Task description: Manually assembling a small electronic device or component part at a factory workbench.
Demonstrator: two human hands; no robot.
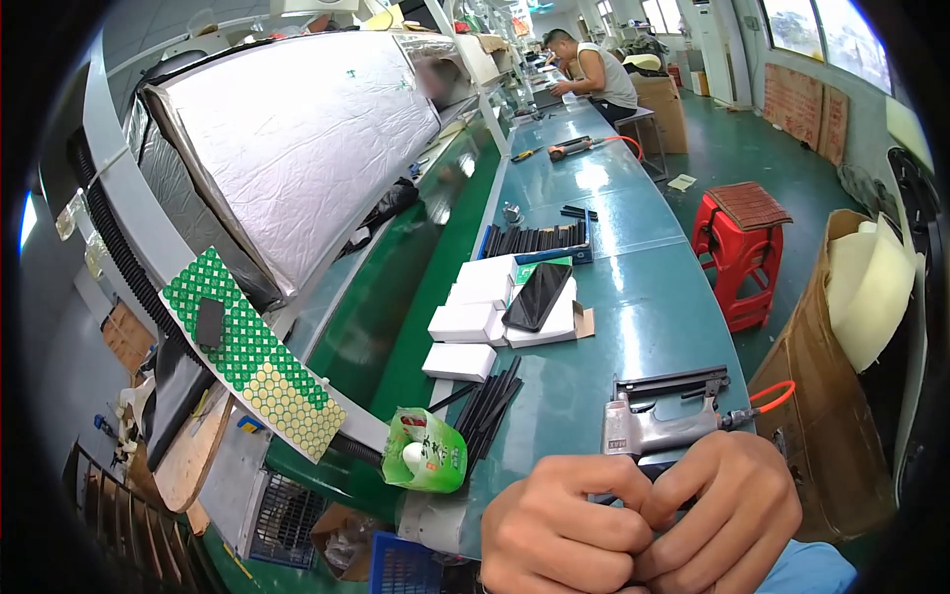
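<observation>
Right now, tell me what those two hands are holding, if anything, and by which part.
It cannot be told: the left hand and right hand are curled close together, knuckles up, hiding whatever may be in either grip.

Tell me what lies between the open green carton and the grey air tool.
In the head view, loose black strips lie nearest the green carton; beyond them, bare bench runs to the air tool.

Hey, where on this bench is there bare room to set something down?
Bare bench runs between the loose black strips and the silver nail gun, and right of the strip-filled tray. Its left side is crowded: white boxes, the phone and that tray.
</observation>
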